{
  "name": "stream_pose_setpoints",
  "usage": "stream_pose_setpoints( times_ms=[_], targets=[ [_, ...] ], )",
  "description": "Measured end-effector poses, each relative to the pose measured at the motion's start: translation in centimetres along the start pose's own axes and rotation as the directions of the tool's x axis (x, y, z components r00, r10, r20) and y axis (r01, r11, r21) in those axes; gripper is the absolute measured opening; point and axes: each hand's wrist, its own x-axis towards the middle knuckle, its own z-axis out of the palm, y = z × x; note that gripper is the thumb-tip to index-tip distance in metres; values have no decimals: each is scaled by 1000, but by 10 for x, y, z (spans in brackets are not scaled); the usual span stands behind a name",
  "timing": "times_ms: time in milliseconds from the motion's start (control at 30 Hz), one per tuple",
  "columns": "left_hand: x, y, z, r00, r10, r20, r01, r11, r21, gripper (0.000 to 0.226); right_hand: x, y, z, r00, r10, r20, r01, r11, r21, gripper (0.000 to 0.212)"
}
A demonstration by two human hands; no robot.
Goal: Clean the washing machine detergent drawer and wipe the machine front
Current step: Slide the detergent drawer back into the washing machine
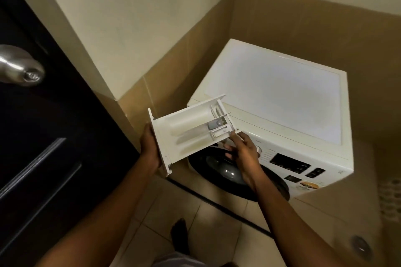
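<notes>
Our forearms are reaching in from the bottom edge, and we're holding the detergent drawer (pixel 191 130) fully out of the washing machine (pixel 271 97), in the air just off its near top corner and above the dark porthole door (pixel 225 172). Left grip (pixel 149 147) is grasping the drawer's front panel, while right grip (pixel 243 151) is curling its fingers round the rear end, beside the grey-blue cap (pixel 213 124) sitting in the back compartment. Machine is standing in the tiled corner, control panel (pixel 290 163) showing right of the porthole, dark room door (pixel 43 136) with metal knob (pixel 21 67) hanging at far left.
</notes>
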Motion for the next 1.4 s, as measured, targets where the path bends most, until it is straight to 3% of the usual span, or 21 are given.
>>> stream_pose_setpoints(
  times_ms=[100, 200, 367, 567, 733, 867, 1167, 1300, 1367, 1400],
  targets=[
    [14, -2, -16, 999, -14, -49, 11, 998, -64, 60, 16, 10, 31, 996, 43, 84, -38, 998, -55, 49],
    [17, -10, -26, 996, -20, -84, 7, 988, -151, 56, 28, 17, 53, 985, 43, 165, -40, 999, -24, 42],
    [15, -43, -39, 983, -56, -174, 8, 963, -268, 56, 40, 33, 57, 985, 77, 152, -75, 997, -20, 33],
    [-4, -93, -37, 928, -140, -345, -2, 925, -380, 57, 55, 54, 38, 980, 151, 131, -146, 988, -41, 36],
    [-9, -109, -17, 878, -166, -448, 24, 952, -305, 59, 72, 63, 17, 973, 192, 128, -190, 981, -35, 29],
    [-7, -127, -9, 823, -117, -556, -45, 962, -269, 48, 82, 66, 7, 966, 233, 111, -228, 972, -49, 22],
    [9, -146, 1, 832, -121, -542, -50, 956, -290, 58, 94, 54, 1, 969, 241, 58, -234, 966, -108, 31],
    [12, -153, -2, 862, -154, -484, -25, 939, -344, 54, 86, 45, 0, 993, 109, 39, -89, 934, -346, 18],
    [19, -151, -2, 863, -163, -478, -18, 936, -352, 52, 86, 38, -5, 991, -58, 122, 116, 824, -555, 4],
    [19, -147, 1, 859, -159, -487, -20, 939, -342, 51, 87, 32, -10, 969, -153, 194, 243, 718, -653, 2]
  ],
)
